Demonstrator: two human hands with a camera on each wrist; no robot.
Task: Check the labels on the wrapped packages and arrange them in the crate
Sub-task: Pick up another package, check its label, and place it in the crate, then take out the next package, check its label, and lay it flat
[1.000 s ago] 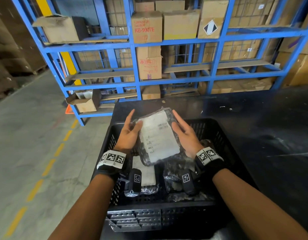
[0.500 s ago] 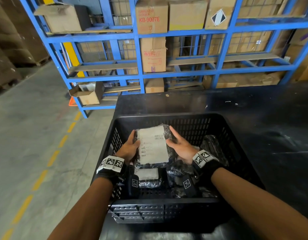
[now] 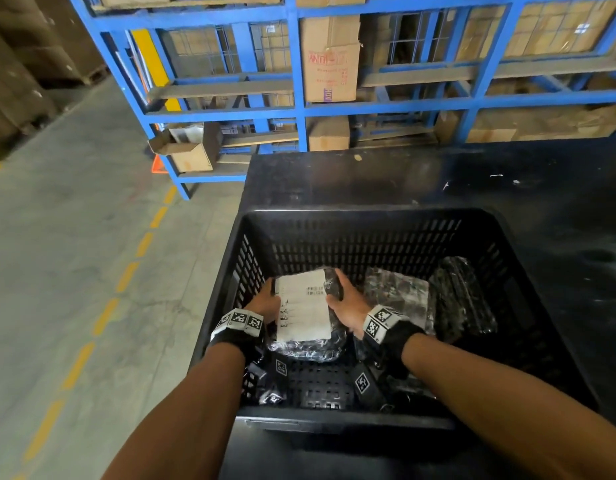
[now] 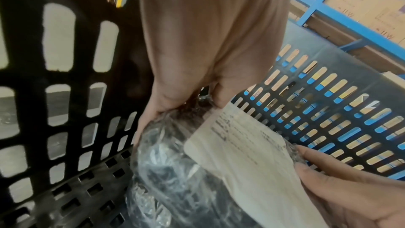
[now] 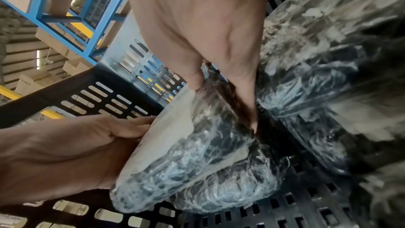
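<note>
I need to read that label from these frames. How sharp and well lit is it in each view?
Head view: label evenly lit, sharp enough to show a barcode, print too small to read. Left wrist view: label close but slanted and soft, text smeared. Right wrist view: label edge-on behind glary wrap, package blurred, nothing legible.

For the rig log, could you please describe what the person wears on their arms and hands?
Both forearms are bare, with no sleeves and no gloves. The left hand and right hand each have a black wrist strap carrying white tags printed with black square codes. A small black camera unit, also tagged, hangs below each wrist.
</note>
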